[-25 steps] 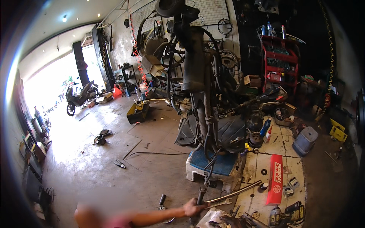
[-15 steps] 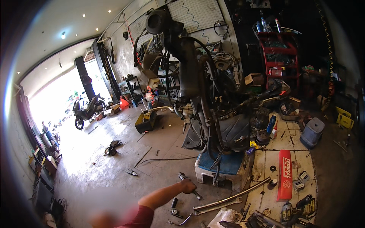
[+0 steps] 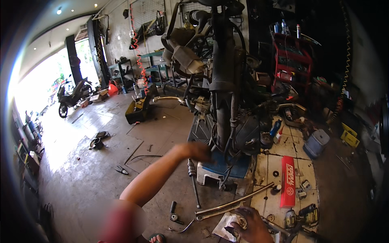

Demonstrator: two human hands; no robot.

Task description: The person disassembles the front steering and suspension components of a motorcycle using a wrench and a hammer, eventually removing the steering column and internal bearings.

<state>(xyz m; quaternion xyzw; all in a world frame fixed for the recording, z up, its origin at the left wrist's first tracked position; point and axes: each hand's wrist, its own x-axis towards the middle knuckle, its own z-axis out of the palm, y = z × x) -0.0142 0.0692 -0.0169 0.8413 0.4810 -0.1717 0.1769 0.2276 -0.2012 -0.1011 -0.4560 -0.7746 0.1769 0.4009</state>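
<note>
Hands at stripped motorcycle frame (image 3: pixel 227 93).
Left hand (image 3: pixel 198 150) reaches to frame base, grip not discernible; right hand (image 3: pixel 251 227) curled, resting on white rag (image 3: pixel 227 224) on floor.

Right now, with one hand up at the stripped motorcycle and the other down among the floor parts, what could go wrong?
The left hand reaches in beside hanging cables and the frame; it could snag or get pinched. The right hand rests on a rag among loose parts, so small pieces may scatter. The long metal bar underfoot is a trip hazard.

left arm stretched forward, left hand (image 3: pixel 198 150) curled, knuckles up; right hand (image 3: pixel 252 223) low, fingers bent, palm down.
</note>
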